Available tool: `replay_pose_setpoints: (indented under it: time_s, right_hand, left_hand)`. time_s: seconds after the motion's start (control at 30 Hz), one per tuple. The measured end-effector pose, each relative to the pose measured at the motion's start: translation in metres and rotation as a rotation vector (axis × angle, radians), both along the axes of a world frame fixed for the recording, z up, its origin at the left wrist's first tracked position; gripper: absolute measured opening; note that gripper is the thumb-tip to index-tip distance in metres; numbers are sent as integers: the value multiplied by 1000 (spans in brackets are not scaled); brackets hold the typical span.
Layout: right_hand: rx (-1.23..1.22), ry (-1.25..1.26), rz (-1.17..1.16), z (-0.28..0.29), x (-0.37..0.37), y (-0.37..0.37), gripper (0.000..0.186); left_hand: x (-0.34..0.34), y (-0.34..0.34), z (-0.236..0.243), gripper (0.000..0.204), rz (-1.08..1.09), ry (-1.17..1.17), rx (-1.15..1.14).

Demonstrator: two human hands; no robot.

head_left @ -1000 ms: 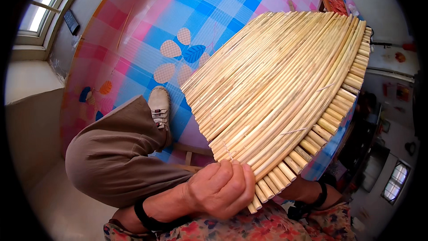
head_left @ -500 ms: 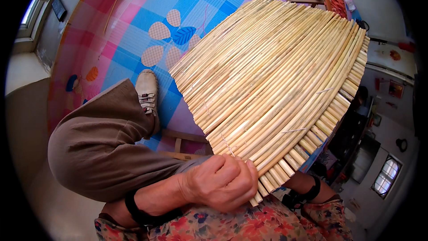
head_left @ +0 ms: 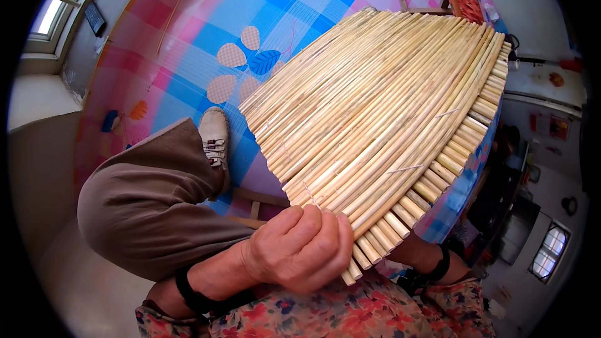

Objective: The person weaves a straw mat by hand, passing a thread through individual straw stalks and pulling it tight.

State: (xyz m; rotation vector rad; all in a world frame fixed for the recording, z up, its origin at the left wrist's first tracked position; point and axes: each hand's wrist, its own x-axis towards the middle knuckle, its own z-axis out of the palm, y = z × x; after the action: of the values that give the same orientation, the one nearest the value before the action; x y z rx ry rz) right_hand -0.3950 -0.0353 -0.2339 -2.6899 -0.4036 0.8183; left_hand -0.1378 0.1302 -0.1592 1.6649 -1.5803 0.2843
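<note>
A mat of pale yellow stalks (head_left: 369,106), stitched side by side, lies tilted in front of me. A second layer of stalks (head_left: 441,166), set crosswise, sticks out beneath its right edge. My left hand (head_left: 302,247) is closed at the mat's near corner, its fingers pressed together over the stalk ends. A thin white thread (head_left: 311,195) runs across the stalks into those fingers. Short white stitches (head_left: 407,168) show farther up the right side. My right forearm passes under the mat, which hides my right hand.
A blue and pink checked floor covering (head_left: 206,31) with leaf prints spreads beyond the mat. My bent leg and beige shoe (head_left: 215,141) are at left, beside a wooden bar (head_left: 260,197). A wooden seat with red webbing (head_left: 464,1) stands at the far right. Windows show on both sides.
My left hand and the mat's near corner have shifted slightly left and up in the picture. The hand stays closed at the thread. The whole view has turned a little.
</note>
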Motion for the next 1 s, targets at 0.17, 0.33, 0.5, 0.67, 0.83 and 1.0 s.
replay_pose_setpoints:
  time_s: [0.17,0.33,0.5,0.67,0.83,1.0]
  right_hand:
    - [-48,-17,50,-19,-9,-2,17]
    - [-79,-36,75,-40,-14,1,20]
    - [-69,-75,39,-61,-23,2,17]
    - [-40,-97,22,-59,-15,-2,14]
    - [-3,-96,-19,-59,-1,-1,12]
    - [123,-46,-153,-52,10,8,11]
  left_hand:
    - [5,-2,2,18,78,-87,-22]
    - [4,0,2,18,94,-106,-21]
    - [6,0,4,17,79,-103,-11]
    - [7,-1,1,18,89,-93,-31]
    - [7,1,4,17,83,-51,-19]
    - [6,1,2,16,51,-2,0]
